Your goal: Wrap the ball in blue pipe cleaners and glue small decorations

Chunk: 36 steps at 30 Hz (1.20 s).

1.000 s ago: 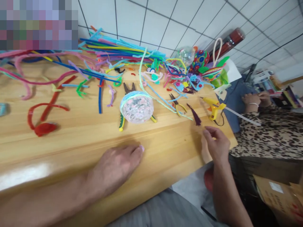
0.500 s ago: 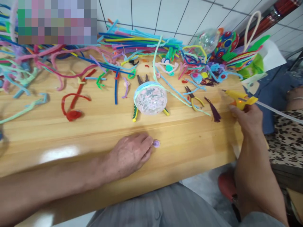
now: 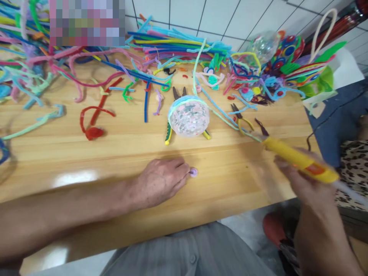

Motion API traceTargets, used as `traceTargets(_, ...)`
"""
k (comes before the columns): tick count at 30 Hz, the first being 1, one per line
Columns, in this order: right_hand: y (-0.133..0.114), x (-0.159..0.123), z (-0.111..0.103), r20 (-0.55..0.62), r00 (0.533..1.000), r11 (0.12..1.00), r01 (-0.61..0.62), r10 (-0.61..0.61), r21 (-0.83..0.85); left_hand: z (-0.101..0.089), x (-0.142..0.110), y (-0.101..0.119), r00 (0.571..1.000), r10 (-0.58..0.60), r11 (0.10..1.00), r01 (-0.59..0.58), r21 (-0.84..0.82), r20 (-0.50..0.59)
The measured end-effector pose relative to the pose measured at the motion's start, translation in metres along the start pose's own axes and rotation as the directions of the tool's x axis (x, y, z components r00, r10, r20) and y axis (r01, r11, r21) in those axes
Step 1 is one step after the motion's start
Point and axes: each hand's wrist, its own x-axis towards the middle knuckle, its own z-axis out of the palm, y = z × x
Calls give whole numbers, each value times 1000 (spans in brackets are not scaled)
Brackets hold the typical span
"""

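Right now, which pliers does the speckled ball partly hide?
The green-and-yellow-handled pliers: the ball hides their middle; the yellow-handled pliers lie apart.

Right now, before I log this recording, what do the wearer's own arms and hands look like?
The left hand and right hand are ungloved, and no ring, watch or bracelet shows, though the right is motion-blurred. No sleeve shows on either forearm. Between them is a grey cloth garment with a round grey button.

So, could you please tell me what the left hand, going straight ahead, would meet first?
Past the small round lilac coil at its fingertips, the left hand would likely meet the yellow plastic glue gun in the right hand, though depth is unclear.
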Motion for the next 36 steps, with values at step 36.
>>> traceTargets(36, -57, -38, 54, 444, 559, 700, 660, -700, 273, 1, -1, -6, 998, 39, 986, -30, -166, 51)
